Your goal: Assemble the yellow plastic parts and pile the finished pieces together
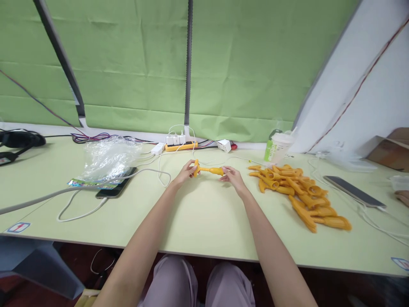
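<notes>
An orange plastic piece (207, 169) lies level between my two hands, just above the table. It has a crosswise part at its left end, a thin ribbed middle and a thicker grooved right end. My left hand (188, 172) pinches the crosswise end. The fingers of my right hand (232, 177) are closed on the tip of the thicker end. To the right, a heap of similar orange pieces (295, 185) is spread over the table, some with open cup-like ends.
On the pale table (211, 226), clear plastic wrap (110, 155) and a cabled phone (118, 185) lie left. Behind are a power strip (181, 146) and a cup (278, 149). Another phone (354, 190) lies beyond the heap; headphones (22, 140) sit far left.
</notes>
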Demonstrator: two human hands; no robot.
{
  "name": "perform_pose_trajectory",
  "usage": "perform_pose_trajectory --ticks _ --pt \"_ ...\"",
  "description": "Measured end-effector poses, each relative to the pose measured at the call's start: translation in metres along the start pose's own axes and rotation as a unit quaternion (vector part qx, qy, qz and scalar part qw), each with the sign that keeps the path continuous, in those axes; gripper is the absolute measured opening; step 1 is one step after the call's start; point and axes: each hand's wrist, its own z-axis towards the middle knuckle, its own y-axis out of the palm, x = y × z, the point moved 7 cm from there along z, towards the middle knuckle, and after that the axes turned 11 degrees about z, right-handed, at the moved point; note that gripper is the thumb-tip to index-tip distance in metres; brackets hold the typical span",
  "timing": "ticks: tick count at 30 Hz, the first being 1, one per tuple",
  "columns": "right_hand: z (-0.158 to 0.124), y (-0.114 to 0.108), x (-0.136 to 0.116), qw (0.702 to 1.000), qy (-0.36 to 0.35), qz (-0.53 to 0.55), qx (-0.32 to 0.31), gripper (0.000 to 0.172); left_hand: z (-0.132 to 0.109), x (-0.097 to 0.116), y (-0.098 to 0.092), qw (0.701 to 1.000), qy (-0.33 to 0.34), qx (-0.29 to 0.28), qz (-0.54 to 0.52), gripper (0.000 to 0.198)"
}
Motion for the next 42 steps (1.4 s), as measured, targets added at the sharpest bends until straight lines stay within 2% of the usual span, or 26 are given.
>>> perform_pose_trajectory --ticks 4,6,8,11,14,18,22,24,26,29,31,34,38,42 --pt "-0.009 0.016 -0.005 0.996 0.013 0.011 -0.084 0.041 0.002 -0.001 -0.001 1.0 0.006 0.01 0.009 0.041" --pt "-0.016 0.023 -0.01 0.992 -0.005 0.018 -0.122 0.052 0.003 -0.001 -0.005 1.0 0.009 0.027 0.008 0.041" --pt "-0.019 0.026 -0.016 0.99 -0.027 0.028 -0.132 0.063 0.004 -0.002 -0.008 0.999 0.009 0.042 0.008 0.041" --pt "-0.017 0.024 -0.017 0.991 -0.035 0.047 -0.122 0.051 0.003 -0.002 -0.009 0.999 0.018 0.034 0.011 0.04" --pt "-0.01 0.014 -0.01 0.997 -0.012 0.02 -0.071 0.041 0.002 0.0 -0.004 0.999 0.031 0.004 0.011 0.041" --pt "-0.003 0.004 -0.001 0.997 0.003 -0.069 -0.018 0.042 0.002 0.001 0.003 0.999 0.042 -0.011 0.014 0.044" --pt "-0.004 0.002 0.006 0.99 0.02 -0.135 -0.036 0.055 0.004 0.002 0.003 0.998 0.059 0.007 0.026 0.044" --pt "-0.005 0.001 0.006 0.989 0.02 -0.138 -0.044 0.055 0.005 0.0 0.001 0.998 0.058 0.022 0.024 0.042" --pt "-0.007 0.002 0.0 0.992 -0.005 -0.115 -0.046 0.052 0.005 -0.002 -0.003 0.998 0.05 0.038 0.018 0.041" --pt "-0.009 0.008 -0.012 0.992 -0.059 -0.084 -0.069 0.067 0.007 -0.006 -0.008 0.998 0.041 0.051 0.018 0.042" --pt "-0.009 0.012 -0.014 0.991 -0.073 -0.083 -0.075 0.061 0.01 -0.008 -0.009 0.997 0.042 0.053 0.026 0.042" --pt "-0.006 0.009 -0.009 0.992 -0.057 -0.104 -0.043 0.045 0.014 -0.008 -0.006 0.997 0.055 0.045 0.03 0.045" --pt "-0.005 0.0 0.002 0.979 -0.028 -0.2 -0.014 0.059 0.017 -0.006 -0.001 0.996 0.082 0.039 0.026 0.049" --pt "-0.008 0.0 -0.005 0.983 -0.054 -0.171 -0.033 0.047 0.016 -0.009 -0.006 0.995 0.074 0.054 0.034 0.05"
